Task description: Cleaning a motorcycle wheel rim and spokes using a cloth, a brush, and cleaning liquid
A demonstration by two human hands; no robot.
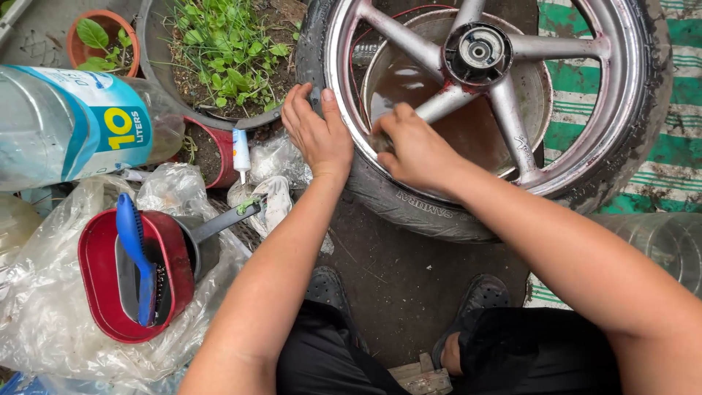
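Observation:
A motorcycle wheel (585, 183) with a black tyre and a silver spoked rim lies flat over a metal basin of brown water (468, 128). My left hand (316, 132) rests on the tyre's left edge, fingers spread over the rubber. Inside the rim, near a spoke, my right hand (413, 150) is closed; whether it holds a small cloth or sponge I cannot tell. My knees and black sandals show at the bottom.
At left, a red tub (102, 292) holds a blue brush (135, 249) and a dark scoop, on clear plastic bags. A large clear water bottle (66, 121) lies above it. Potted plants (219, 51) stand behind. A green striped mat (673, 146) lies at right.

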